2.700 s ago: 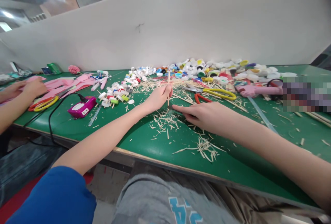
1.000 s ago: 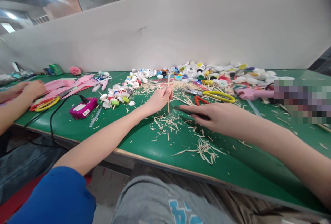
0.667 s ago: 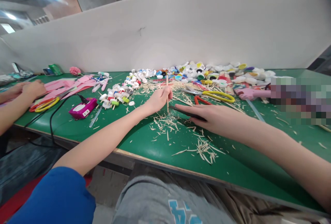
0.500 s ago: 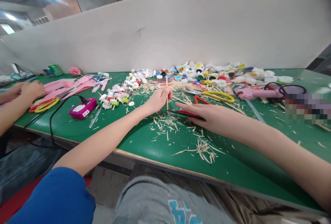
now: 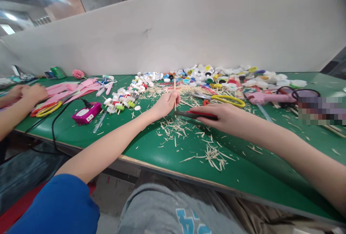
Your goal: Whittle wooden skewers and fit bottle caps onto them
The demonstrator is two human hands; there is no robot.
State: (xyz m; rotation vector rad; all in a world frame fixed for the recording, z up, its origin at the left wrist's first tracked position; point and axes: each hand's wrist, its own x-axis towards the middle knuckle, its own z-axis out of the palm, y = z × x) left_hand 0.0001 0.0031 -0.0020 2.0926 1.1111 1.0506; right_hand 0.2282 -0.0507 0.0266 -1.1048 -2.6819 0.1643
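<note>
My left hand [image 5: 167, 104] is closed round a thin wooden stick [image 5: 174, 84], which stands upright with its lower end just above the green table [image 5: 151, 154]. In my right hand [image 5: 220, 114] is a red and black utility knife [image 5: 189, 115], its dark blade pointing left and touching or nearly touching the stick's lower part. Pale wood shavings [image 5: 174, 129] lie scattered beneath both hands, with a small heap [image 5: 215, 156] closer to the table's front edge. Behind my right hand lie scissors with yellow handles [image 5: 228, 100].
Assorted bottle caps [image 5: 205, 73] are piled along the white partition [image 5: 173, 28]. Caps threaded on sticks [image 5: 119, 105], a magenta power adapter [image 5: 87, 113] with a black cord and a pink glue gun [image 5: 270, 97] lie around. A co-worker's hands [image 5: 32, 93] are at the left by pink sheets [image 5: 67, 89].
My right hand has drawn its fingers in round the knife, and the knife's angle has shifted slightly at the stick. My left hand and the stick stay nearly in place.
</note>
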